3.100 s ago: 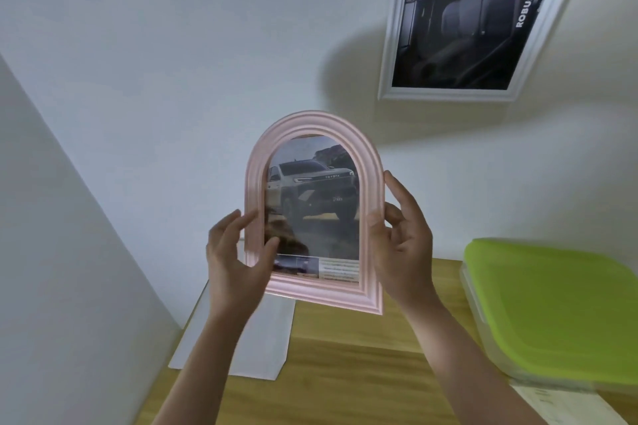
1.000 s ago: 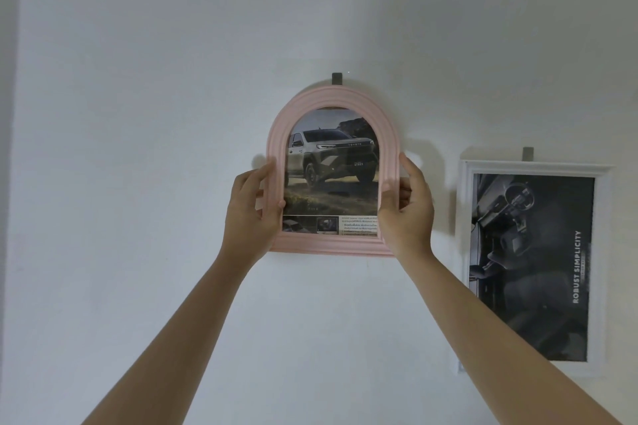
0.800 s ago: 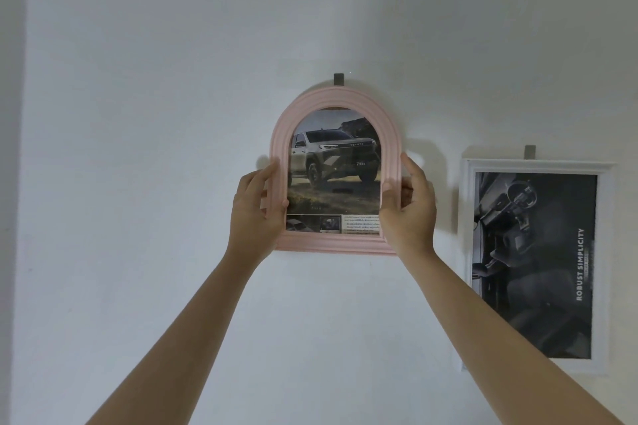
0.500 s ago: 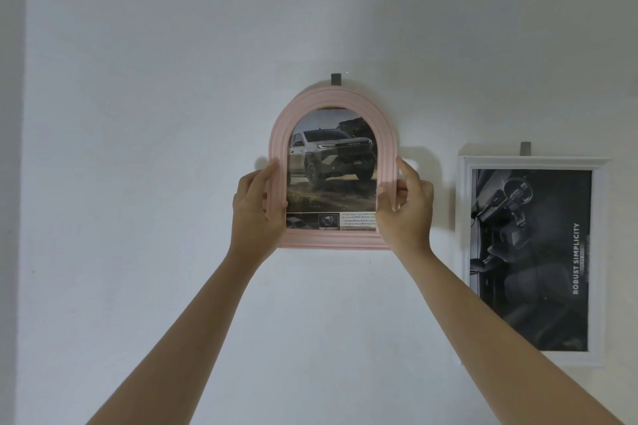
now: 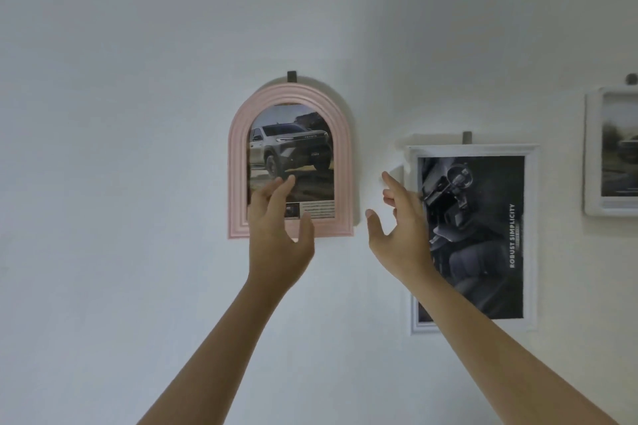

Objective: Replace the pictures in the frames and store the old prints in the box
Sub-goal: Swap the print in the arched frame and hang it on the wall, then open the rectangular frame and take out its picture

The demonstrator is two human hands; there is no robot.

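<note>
Hanging on the white wall (image 5: 138,114), the white frame (image 5: 531,238) with a dark print of a car interior was the largest thing, just to the right of the right hand (image 5: 402,235) and partly behind that arm. The pink arched frame (image 5: 238,162), with a picture of a pickup truck (image 5: 290,148), hung from a small grey hook (image 5: 292,76), straight and flat on the wall. The left hand (image 5: 278,241) was in front of its lower part, and it was not possible to tell if the fingers (image 5: 281,190) touched the glass. A second white frame (image 5: 593,148), blurred, was at the far right edge, well apart from both hands. Both hands were released, with fingers spread and relaxed, grasping nothing. The right hand was between the two nearer frames, apart from both.
</note>
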